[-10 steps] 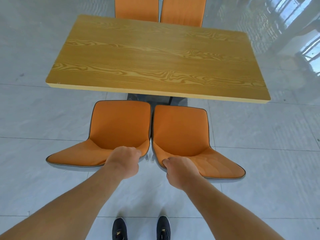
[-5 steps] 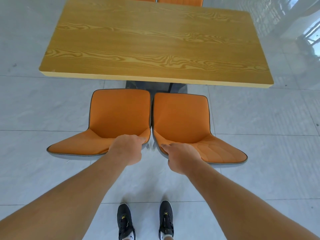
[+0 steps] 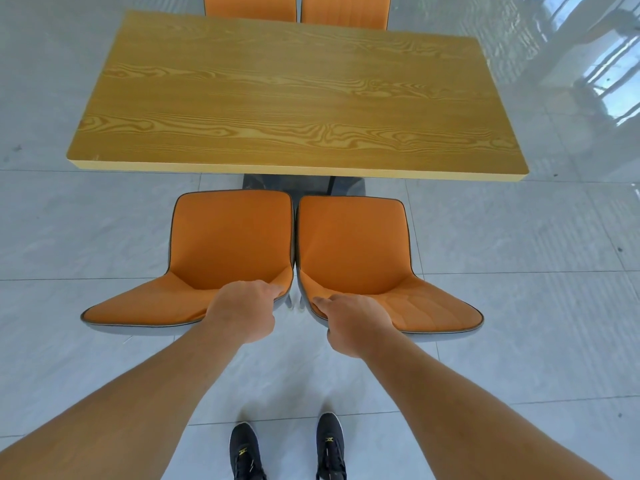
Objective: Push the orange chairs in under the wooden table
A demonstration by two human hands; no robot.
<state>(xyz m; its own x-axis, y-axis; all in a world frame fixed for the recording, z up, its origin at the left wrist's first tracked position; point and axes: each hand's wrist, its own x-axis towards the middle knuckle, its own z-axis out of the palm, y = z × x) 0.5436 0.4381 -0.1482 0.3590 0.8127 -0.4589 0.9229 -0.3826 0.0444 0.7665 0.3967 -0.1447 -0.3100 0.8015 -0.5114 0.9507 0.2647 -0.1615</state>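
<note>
Two orange chairs stand side by side in front of the wooden table (image 3: 298,95), their seats just short of its near edge. My left hand (image 3: 244,310) grips the top of the left chair's backrest (image 3: 228,244) near its right corner. My right hand (image 3: 353,322) grips the top of the right chair's backrest (image 3: 353,247) near its left corner. On both hands the fingers curl over the rim and are hidden behind it. The chair legs are out of sight under the seats.
Two more orange chairs (image 3: 296,8) sit tucked in at the table's far side. The table's dark base (image 3: 301,183) shows under its near edge. My black shoes (image 3: 287,448) stand on the glossy grey tile floor (image 3: 69,237).
Both chairs have slid a little forward towards the table's near edge, with my hands still gripping the backrests. I have stepped forward after them.
</note>
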